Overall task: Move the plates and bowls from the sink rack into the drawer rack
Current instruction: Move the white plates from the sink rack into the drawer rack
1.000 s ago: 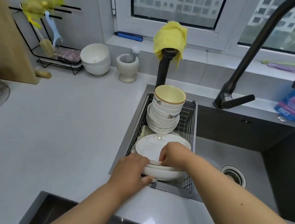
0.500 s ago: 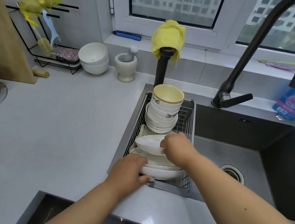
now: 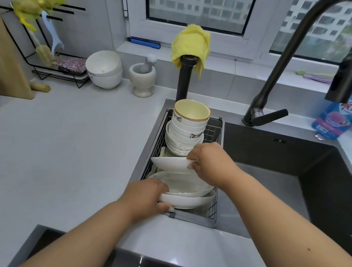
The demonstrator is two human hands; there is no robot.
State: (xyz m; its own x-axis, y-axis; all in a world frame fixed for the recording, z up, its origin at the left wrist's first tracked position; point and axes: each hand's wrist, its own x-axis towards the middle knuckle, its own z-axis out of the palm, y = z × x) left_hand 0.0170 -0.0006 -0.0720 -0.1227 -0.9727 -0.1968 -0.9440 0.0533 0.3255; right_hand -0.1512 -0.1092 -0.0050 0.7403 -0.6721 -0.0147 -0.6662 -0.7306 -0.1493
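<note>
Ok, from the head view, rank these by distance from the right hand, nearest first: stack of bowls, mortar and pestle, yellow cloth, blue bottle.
From the right hand:
1. Stack of bowls, just behind it in the sink rack.
2. Mortar and pestle, back left on the counter.
3. Yellow cloth, straight behind, draped on the black post.
4. Blue bottle, far right by the sink.
</note>
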